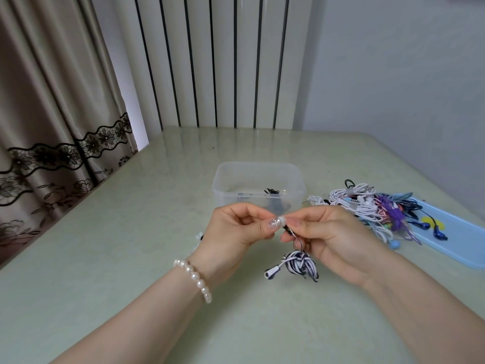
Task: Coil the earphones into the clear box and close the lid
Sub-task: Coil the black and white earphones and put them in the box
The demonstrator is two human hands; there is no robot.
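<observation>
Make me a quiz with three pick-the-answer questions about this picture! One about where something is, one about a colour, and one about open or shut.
1. Where is the pile of earphones?
A. right of the box
B. inside the box
C. left of the box

2. What colour is the tray?
A. red
B. light blue
C. black

3. Is the box open?
A. closed with a lid
B. open, no lid on
C. upside down

Answers: 1 A, the pile lies on the table to the box's right, partly on the tray. 2 B, its bare part is pale blue. 3 B, the rim is uncovered and a dark cord shows inside.
</observation>
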